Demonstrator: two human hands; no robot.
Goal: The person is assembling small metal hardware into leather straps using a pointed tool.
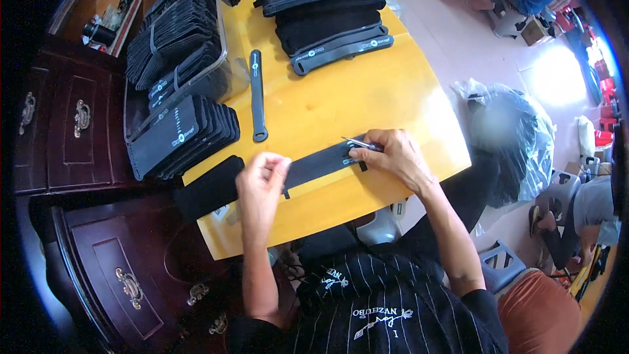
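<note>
A long black fabric strip (318, 167) with pale print near its right end lies along the near part of the yellow table. My right hand (396, 157) rests at that end, closed around a small pointed tool (365, 144) with a thin metal tip, maybe thread snips. The tip points left. Over the strip's left part, my left hand (259, 187) is raised with thumb and fingertips pinched together; whatever is between them is too small to see. Two little dark tabs stick out from the strip's near edge. Left of that hand lies a plain black fabric piece (213, 187).
A single grey-black strap (257, 95) lies mid-table. Beyond it are stacked black straps (321, 10). At left, a clear plastic bin (226, 33) holds bundled black pieces, with a fanned stack (187, 137) beside it. Dark wooden drawers (118, 269) flank the table; a plastic-wrapped bundle (511, 137) stands right.
</note>
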